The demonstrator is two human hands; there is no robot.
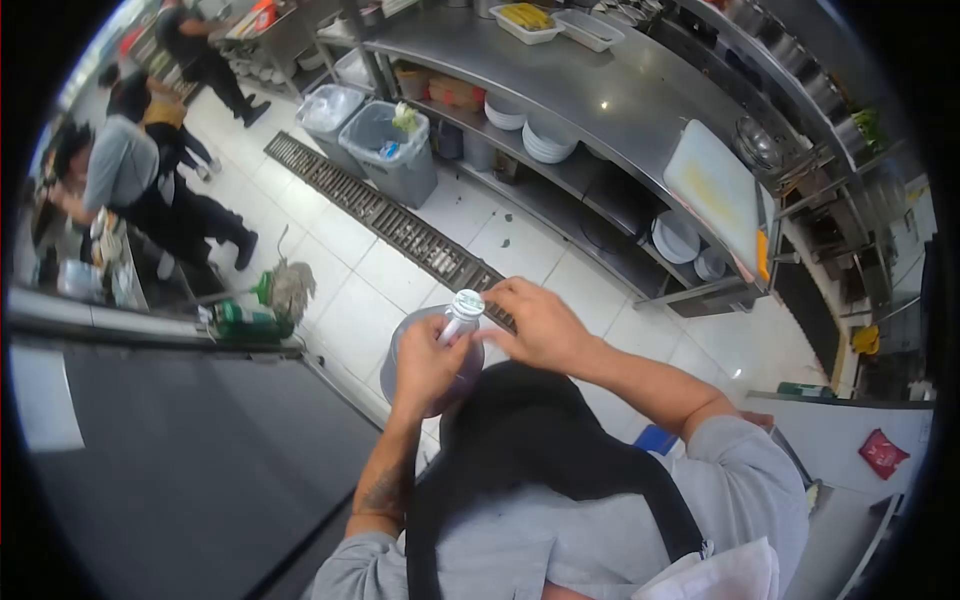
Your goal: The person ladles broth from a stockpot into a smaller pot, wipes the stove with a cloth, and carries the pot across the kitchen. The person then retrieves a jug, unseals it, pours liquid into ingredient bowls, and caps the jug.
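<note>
A large, clear plastic jug (400,345) is held upright in front of my body, above the tiled floor. My left hand (428,360) is closed around the handle just below the neck. On top of the jug is a whitish screw cap (468,303) with greenish markings. My right hand (540,325) is at the cap's right side, its index finger bent against the rim and its thumb lower, beside the neck. My hands and black apron hide part of the jug.
A steel counter (450,40) runs along the far side, with a white cutting board (715,190) on its right end. Grey bins (410,175) stand beside a floor drain grate (370,205). A mop (290,290) is at left, where several people work.
</note>
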